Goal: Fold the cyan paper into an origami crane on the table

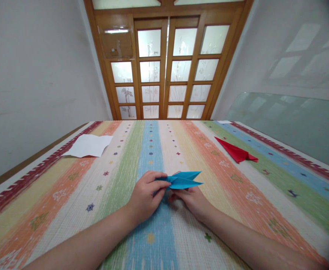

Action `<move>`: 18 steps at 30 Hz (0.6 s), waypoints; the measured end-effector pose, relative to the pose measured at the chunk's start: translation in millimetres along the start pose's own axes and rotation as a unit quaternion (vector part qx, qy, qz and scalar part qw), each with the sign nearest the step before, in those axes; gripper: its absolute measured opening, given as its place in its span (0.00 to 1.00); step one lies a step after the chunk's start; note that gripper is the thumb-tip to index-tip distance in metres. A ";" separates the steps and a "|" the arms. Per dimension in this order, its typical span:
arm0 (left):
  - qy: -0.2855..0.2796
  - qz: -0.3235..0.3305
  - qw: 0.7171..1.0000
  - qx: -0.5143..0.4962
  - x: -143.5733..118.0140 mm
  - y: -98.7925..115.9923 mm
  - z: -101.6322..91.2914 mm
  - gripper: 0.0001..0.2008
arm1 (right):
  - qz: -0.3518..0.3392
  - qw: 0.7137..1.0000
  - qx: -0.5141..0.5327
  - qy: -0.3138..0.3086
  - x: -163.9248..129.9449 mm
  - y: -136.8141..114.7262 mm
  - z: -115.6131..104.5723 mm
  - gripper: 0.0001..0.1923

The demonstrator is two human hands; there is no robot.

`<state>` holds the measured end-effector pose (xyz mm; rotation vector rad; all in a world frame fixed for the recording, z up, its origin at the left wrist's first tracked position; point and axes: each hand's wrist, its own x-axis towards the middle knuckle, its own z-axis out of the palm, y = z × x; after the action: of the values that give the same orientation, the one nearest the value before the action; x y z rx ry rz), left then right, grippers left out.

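A folded piece of blue paper (185, 180), with two long points toward the right, is held just above the striped cloth. My left hand (150, 189) pinches its left end between thumb and fingers. From below and to the right, my right hand (191, 198) grips the paper's underside; some of its fingers are hidden behind the paper and slightly blurred. A folded red paper (236, 151) with a sharp tip lies on the cloth to the right, apart from both hands.
A creased white sheet (89, 145) rests at the left on the striped tablecloth (119, 228). Another small white piece (224, 122) is at the far right edge. Beyond the table stand wooden glass-paned doors (166, 71), and a pale green panel (291, 123) leans along the right wall.
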<state>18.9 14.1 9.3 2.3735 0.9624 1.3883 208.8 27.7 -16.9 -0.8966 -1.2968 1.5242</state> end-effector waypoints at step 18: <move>0.009 -0.009 0.999 -0.037 -2.1 5.0 2.9 0.18 | -0.016 0.999 -0.028 0.002 0.3 -2.2 3.5 0.15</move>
<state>22.8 9.3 8.8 2.2981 0.9189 1.4146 205.9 26.9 -14.1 -0.9100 -1.3509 1.4667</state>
